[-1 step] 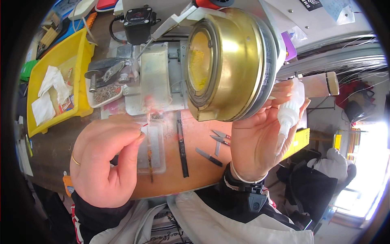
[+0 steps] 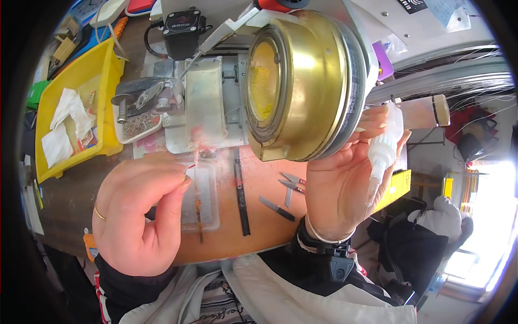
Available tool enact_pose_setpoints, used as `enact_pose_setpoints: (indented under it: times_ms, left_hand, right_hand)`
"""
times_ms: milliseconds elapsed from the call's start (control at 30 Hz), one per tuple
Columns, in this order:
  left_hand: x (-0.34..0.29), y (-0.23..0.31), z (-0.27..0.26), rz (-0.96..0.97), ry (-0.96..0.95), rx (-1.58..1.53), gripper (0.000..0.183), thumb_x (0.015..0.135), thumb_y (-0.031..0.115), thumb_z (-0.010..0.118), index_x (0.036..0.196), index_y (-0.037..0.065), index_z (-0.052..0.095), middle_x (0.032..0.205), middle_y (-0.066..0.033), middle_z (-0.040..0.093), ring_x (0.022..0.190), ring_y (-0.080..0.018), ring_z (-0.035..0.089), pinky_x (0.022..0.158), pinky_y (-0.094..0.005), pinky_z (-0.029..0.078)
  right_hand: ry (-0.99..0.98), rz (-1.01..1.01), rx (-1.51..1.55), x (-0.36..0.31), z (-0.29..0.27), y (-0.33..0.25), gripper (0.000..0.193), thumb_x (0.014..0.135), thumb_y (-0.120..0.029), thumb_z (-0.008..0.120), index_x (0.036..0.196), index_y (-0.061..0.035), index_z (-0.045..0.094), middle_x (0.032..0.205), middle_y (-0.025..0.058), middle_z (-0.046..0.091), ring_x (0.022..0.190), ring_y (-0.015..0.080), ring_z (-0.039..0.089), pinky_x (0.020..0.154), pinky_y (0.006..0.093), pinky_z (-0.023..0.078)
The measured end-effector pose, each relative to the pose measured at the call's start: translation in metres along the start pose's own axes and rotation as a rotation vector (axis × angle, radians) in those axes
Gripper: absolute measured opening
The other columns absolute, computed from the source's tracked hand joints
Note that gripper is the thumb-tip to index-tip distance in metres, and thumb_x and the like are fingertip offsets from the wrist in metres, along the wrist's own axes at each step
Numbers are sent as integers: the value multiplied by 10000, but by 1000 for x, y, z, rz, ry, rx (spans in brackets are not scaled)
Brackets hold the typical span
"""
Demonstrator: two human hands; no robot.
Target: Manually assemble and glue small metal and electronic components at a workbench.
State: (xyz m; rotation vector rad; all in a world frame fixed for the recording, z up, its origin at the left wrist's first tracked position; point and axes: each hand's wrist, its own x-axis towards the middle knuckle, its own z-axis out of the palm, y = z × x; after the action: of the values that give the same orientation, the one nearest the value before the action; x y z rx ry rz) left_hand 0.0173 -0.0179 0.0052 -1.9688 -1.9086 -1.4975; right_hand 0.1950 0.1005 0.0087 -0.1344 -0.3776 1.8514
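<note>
stretching beneath both hands, the table is dark brown at the left and orange in the middle. over its far side hangs a brass-coloured housing, and a yellow bin holding white paper sits at the far left. the left hand is in front of the bin's right side, its thumb and forefinger pinched together on something tiny. the right hand lies palm up just right of the housing, its fingers part-curled and gripping a white bottle, nozzle slanting down toward the wrist. the bottle looks light and squeezable, smooth enough to slip a little; the wide body is the sensible place to hold it, with pressure kept gentle and the narrow nozzle left free. a clear shallow tray lies just right of the left hand, then a dark pen-like tool, with snips near the right hand. smallest is the thin red-tipped piece at the left fingertips, above the tray's far left corner. it is probably almost weightless, easy to drop or bend, so a light pinch close to one end should suit; its stiffness i cannot tell.
</note>
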Motion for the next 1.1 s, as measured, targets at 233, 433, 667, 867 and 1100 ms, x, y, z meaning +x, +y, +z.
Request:
enact_pose_setpoints:
  times_ms: [233,433,667,867,1100]
  left_hand:
    - [-2,0,1,-6,9,7,213,710,-116,656,883,-17,582,792,-123,625,700,-270,622,628,-318,494]
    - [-3,-1,1,2,13,-2,218,712,-114,656,894,-19,580,787,-122,620,692,-269,619,621,-316,491]
    - [-1,0,1,1,6,-15,219,713,-114,655,896,-21,577,792,-126,622,700,-273,620,625,-322,493]
    - [0,0,2,-11,31,-4,202,710,-116,650,873,-9,592,794,-129,626,691,-278,612,622,-317,489]
    - [-1,2,2,9,87,-9,197,694,-117,655,846,-3,600,761,-121,618,677,-278,601,613,-321,482]
  right_hand:
    - [24,37,33,1,-4,0,385,945,-394,465,1164,-79,497,991,51,620,930,152,613,863,346,488]
    - [16,49,37,1,-2,1,387,945,-397,464,1163,-80,505,984,49,623,927,148,613,865,342,486]
    - [34,-2,8,1,-2,1,380,950,-393,458,1161,-78,475,966,38,610,914,144,608,820,324,479]
    - [-174,-28,-59,0,1,5,335,944,-338,492,1189,-112,451,1062,-24,556,939,91,533,754,255,418]
    - [-318,-206,-309,-14,15,1,316,920,-287,550,1177,-130,453,1070,-24,524,878,113,493,740,271,353]
